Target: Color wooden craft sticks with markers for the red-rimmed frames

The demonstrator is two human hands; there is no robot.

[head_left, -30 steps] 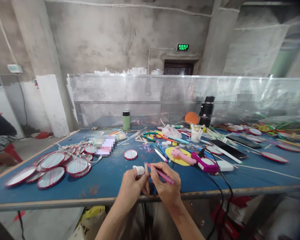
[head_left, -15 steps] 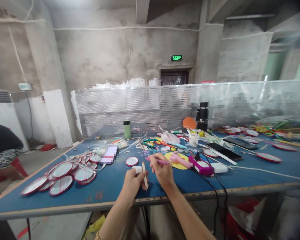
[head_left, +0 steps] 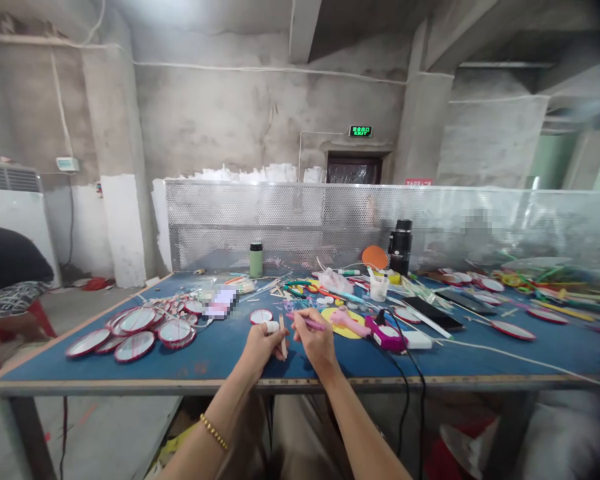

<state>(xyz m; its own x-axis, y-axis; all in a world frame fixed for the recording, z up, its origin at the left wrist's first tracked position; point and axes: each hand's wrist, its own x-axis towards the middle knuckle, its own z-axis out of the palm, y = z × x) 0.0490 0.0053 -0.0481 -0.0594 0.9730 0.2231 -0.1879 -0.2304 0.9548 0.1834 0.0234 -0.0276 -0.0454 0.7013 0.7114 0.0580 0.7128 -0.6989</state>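
Observation:
My left hand (head_left: 261, 348) is closed around a thin flat wooden stick (head_left: 283, 341), held nearly upright. A white wrap (head_left: 271, 327) sits at one of its fingers. My right hand (head_left: 317, 347) grips a pink pen (head_left: 312, 323) whose tip points left, close to the top of the stick; I cannot tell whether they touch. Just beyond my left hand lies a small round red-rimmed disc (head_left: 261, 316) that looks like a mirror. Right of my right hand is a yellow oval piece (head_left: 347, 329) with a pink tool (head_left: 351, 320) on it.
Red-rimmed discs (head_left: 136, 345) are heaped at the left, beside a phone (head_left: 221, 303). A purple device (head_left: 387, 335) with black cables lies right. A green bottle (head_left: 256, 261), black flask (head_left: 401, 248) and white cup (head_left: 379, 287) stand toward the mesh partition (head_left: 220, 213). A person (head_left: 15, 267) sits far left.
The camera view has tilted up and shifted, so the table sits differently in the picture. Both hands keep hold of the stick and the pen, with little visible change between them.

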